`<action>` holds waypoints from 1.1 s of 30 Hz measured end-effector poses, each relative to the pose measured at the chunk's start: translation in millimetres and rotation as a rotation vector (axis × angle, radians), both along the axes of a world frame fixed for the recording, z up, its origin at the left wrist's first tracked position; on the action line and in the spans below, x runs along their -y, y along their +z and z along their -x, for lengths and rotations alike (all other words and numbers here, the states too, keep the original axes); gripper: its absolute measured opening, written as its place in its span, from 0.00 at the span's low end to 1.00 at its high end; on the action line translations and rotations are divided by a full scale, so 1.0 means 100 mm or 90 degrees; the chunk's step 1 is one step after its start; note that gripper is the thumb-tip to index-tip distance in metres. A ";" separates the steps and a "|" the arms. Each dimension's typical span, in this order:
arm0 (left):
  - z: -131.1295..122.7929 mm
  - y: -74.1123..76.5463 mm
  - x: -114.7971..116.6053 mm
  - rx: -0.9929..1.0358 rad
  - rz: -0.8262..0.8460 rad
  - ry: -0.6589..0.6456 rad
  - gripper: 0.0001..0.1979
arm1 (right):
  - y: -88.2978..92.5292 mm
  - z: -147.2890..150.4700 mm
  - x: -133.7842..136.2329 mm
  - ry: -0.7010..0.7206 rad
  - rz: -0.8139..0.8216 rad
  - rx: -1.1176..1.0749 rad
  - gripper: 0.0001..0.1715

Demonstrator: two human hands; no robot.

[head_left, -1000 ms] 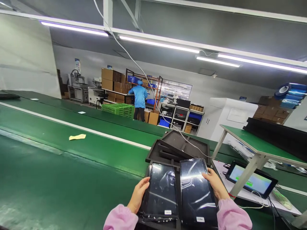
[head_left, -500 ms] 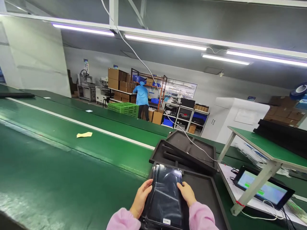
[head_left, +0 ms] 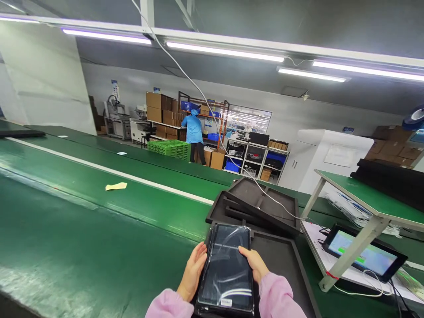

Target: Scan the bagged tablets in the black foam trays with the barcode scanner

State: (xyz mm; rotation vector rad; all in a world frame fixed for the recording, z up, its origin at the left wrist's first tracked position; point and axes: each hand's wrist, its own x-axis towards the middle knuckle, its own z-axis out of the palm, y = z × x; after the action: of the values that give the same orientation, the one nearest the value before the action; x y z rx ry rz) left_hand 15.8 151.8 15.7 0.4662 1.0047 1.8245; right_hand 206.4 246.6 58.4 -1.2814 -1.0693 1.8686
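Note:
A stack of flat black tablet-like panels [head_left: 227,269] in clear film, a small white label at its near end, lies over a black tray [head_left: 281,260]. Along the stack's left edge rests my left hand [head_left: 194,271], its fingers stretched out and flat against the side. On the other side my right hand [head_left: 255,263] grips the right edge, thumb on the top panel's face and the other fingers hidden beneath or beside it. More black trays [head_left: 265,198] are piled crookedly just behind.
A green belt [head_left: 159,212] with a yellow paper scrap [head_left: 115,186] runs left. At right stand a green-topped shelf [head_left: 374,198] and a lit screen [head_left: 364,254]. A white cable [head_left: 198,90] hangs across. A person in blue [head_left: 194,130] stands far back.
The panels in the stack now line up more evenly. My left hand's fingers have straightened along the side, and my right thumb has moved left onto the top panel.

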 end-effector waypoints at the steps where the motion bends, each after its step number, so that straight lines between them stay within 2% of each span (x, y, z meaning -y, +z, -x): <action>1: -0.02 -0.01 -0.03 -0.044 0.015 0.023 0.44 | 0.01 -0.02 0.05 -0.003 -0.012 -0.020 0.27; 4: -0.09 0.06 -0.15 -0.185 0.127 0.059 0.56 | 0.03 -0.12 0.25 -0.023 -0.077 -0.108 0.31; 6: -0.14 0.21 -0.21 -0.267 0.161 0.004 0.53 | 0.07 -0.22 0.40 -0.030 -0.140 -0.177 0.31; 8: -0.20 0.43 -0.23 -0.357 0.144 -0.031 0.44 | 0.17 -0.31 0.53 -0.030 -0.206 -0.220 0.31; 10: -0.27 0.65 -0.20 -0.437 0.089 0.001 0.37 | 0.30 -0.38 0.60 -0.039 -0.281 -0.223 0.32; 13: -0.36 0.83 -0.13 -0.491 0.007 0.083 0.38 | 0.46 -0.47 0.57 -0.052 -0.396 -0.180 0.35; 15: -0.40 0.82 -0.10 -0.482 -0.046 0.121 0.39 | 0.46 -0.53 0.50 -0.045 -0.424 -0.138 0.37; 17: -0.42 0.72 -0.09 -0.449 -0.063 0.126 0.40 | 0.38 -0.57 0.41 -0.033 -0.394 -0.099 0.39; 22: -0.37 0.48 -0.12 -0.359 -0.027 -0.071 0.31 | 0.06 -0.62 0.26 0.003 -0.346 -0.112 0.45; 25: -0.41 0.43 -0.17 -0.278 0.000 -0.128 0.30 | 0.00 -0.57 0.23 -0.011 -0.346 -0.143 0.47; 27: -0.47 0.45 -0.19 -0.242 0.003 -0.096 0.30 | 0.04 -0.51 0.26 -0.050 -0.353 -0.149 0.42; 30: -0.52 0.60 -0.11 -0.288 -0.024 -0.042 0.29 | 0.23 -0.43 0.41 -0.110 -0.377 -0.124 0.34; 31: -0.50 0.67 -0.04 -0.312 -0.025 -0.051 0.29 | 0.33 -0.42 0.50 -0.131 -0.385 -0.129 0.34; 33: -0.43 0.81 0.18 -0.356 -0.037 -0.125 0.32 | 0.53 -0.43 0.77 -0.180 -0.389 -0.162 0.35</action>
State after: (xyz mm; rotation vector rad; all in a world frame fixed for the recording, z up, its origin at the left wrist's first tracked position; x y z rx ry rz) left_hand 58.7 133.4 96.5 1.1121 1.2247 1.5787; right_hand 249.4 169.2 111.6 -0.7673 -1.1308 1.3035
